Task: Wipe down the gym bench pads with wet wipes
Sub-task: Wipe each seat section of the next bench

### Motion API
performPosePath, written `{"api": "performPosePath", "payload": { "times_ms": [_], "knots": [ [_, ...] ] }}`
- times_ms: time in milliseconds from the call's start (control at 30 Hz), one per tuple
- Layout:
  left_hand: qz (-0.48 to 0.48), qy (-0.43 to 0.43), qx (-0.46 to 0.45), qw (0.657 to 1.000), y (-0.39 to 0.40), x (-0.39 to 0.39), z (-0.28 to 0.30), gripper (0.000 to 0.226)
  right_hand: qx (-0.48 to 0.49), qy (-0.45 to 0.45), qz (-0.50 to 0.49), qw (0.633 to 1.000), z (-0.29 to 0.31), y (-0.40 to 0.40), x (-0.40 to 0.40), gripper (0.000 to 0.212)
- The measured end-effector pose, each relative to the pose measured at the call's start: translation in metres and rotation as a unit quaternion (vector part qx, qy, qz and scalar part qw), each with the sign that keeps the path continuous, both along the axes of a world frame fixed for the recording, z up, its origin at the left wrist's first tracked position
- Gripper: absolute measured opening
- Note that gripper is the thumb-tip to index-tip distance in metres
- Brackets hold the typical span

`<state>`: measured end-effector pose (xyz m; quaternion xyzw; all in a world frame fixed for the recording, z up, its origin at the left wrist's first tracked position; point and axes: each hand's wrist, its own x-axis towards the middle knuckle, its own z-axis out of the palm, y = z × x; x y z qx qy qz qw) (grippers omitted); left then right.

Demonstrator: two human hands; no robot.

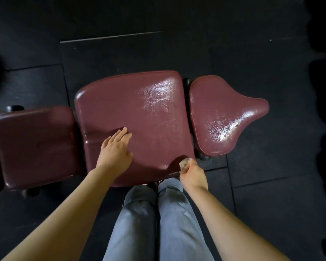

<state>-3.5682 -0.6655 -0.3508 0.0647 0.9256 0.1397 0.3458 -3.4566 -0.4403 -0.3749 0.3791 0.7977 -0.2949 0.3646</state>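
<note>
On middle pad (132,110), left hand (116,150) flat; right hand (193,175) grips wipe (183,163), mostly hidden.

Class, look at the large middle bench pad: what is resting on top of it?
On the middle pad the left hand lies flat, and the right hand holds a crumpled wipe at its near corner. The pad beneath them is hidden.

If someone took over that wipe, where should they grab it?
Take the crumpled wipe by the wad sticking out above the right hand, coming from the far side over the middle pad; the near part is wrapped in curled fingers.
</note>
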Motion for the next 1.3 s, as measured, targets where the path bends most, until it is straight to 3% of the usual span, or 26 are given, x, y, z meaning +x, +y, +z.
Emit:
{"api": "performPosePath", "payload": {
  "times_ms": [67,167,233,400,500,600,700,933,1133,1300],
  "knots": [
    [-0.009,-0.022,0.004,1.000,0.000,0.003,0.013,0.066,-0.018,-0.024,-0.015,0.999,0.014,0.007,0.003,0.012],
    [-0.018,-0.037,0.017,0.999,0.001,0.004,0.033,0.064,-0.055,0.081,-0.115,0.988,0.039,0.021,0.000,0.016],
    [-0.026,-0.034,0.030,0.999,0.004,0.001,0.045,0.061,-0.118,0.146,-0.180,0.966,0.061,0.027,-0.010,0.012],
    [0.032,-0.059,0.133,0.989,0.024,-0.011,0.076,0.055,-0.254,0.189,-0.271,0.909,0.103,0.035,-0.040,0.022],
    [0.107,-0.097,0.228,0.963,0.047,-0.014,0.094,0.049,-0.338,0.193,-0.333,0.859,0.119,0.038,-0.056,0.010],
    [0.200,-0.164,0.314,0.913,0.068,-0.015,0.104,0.043,-0.405,0.187,-0.340,0.828,0.132,0.040,-0.070,0.012],
    [0.239,-0.175,0.343,0.891,0.086,-0.016,0.106,0.038,-0.414,0.184,-0.305,0.837,0.136,0.048,-0.077,0.013],
    [0.251,-0.131,0.373,0.883,0.126,-0.011,0.107,0.008,-0.405,0.157,-0.243,0.867,0.133,0.092,-0.078,0.018],
    [0.280,-0.101,0.349,0.888,0.175,-0.002,0.106,0.009,-0.480,0.109,-0.188,0.850,0.134,0.144,-0.068,0.039],
    [0.289,-0.062,0.333,0.895,0.210,0.006,0.107,0.013,-0.418,0.116,-0.136,0.891,0.129,0.180,-0.062,0.019]
  ]
}}
